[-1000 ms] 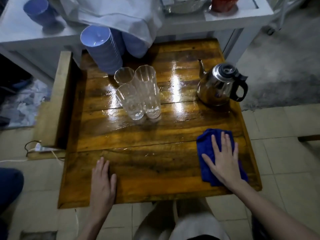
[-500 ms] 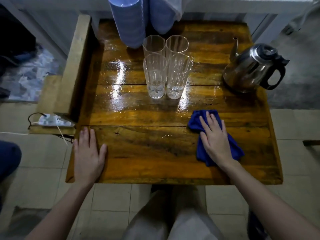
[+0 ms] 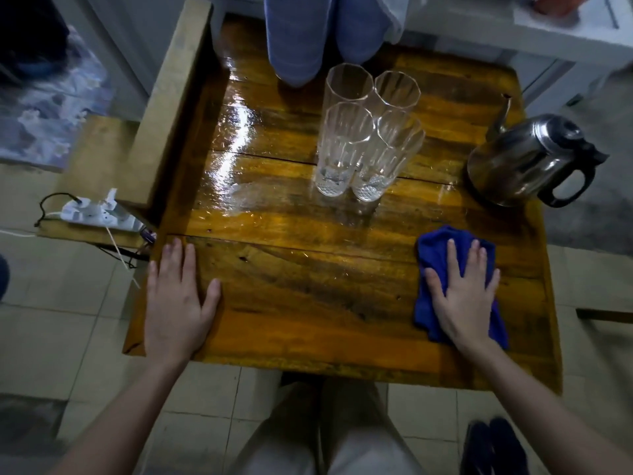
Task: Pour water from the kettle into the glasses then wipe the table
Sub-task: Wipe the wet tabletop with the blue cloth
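Observation:
Several tall clear glasses [image 3: 368, 135] stand grouped at the middle back of the glossy wooden table [image 3: 308, 286]. A steel kettle [image 3: 527, 159] with a black handle sits at the table's right edge. My right hand [image 3: 462, 296] presses flat on a blue cloth [image 3: 431, 248] at the front right of the table, fingers spread. My left hand [image 3: 178, 299] lies flat and empty on the table's front left corner. Wet shine covers the left part of the tabletop near the glasses.
Stacks of blue cups [image 3: 298, 36] stand at the table's back edge. A wooden side shelf [image 3: 99, 156] at the left carries a white power strip [image 3: 99, 217] with cables. A white counter [image 3: 565, 32] runs behind. Tiled floor and my knees lie below.
My right hand slid the blue cloth left toward the table's middle, then back right toward the edge. My left hand stayed flat on the front left corner. The view tilted down.

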Demonstrator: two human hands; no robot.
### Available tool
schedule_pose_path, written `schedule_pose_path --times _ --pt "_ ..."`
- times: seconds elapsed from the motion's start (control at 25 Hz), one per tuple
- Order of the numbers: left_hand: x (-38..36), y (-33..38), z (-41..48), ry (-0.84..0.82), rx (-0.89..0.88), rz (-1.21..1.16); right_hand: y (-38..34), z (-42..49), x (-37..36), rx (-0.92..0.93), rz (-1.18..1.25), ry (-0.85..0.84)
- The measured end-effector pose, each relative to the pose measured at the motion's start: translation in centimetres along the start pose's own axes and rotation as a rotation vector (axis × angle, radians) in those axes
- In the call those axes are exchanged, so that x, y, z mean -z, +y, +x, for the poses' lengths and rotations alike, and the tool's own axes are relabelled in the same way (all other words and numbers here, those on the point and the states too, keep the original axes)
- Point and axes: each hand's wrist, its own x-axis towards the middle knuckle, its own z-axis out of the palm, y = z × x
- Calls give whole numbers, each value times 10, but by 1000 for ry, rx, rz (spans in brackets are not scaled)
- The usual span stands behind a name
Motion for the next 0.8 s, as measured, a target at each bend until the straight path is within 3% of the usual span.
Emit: schedule_pose_path --times 0.16,0.48,0.64,0.8 --pt "1 0 1 12 1 -7 -66 -6 -16 5 58 72" --pt "-1 -1 -1 10 0 -1 -180 -37 -34 487 56 4" --pt "-1 -2 0 8 5 -2 -182 -50 -42 647 16 -53" --pt "1 -1 0 4 9 -9 -130 -51 -31 852 -73 -107"
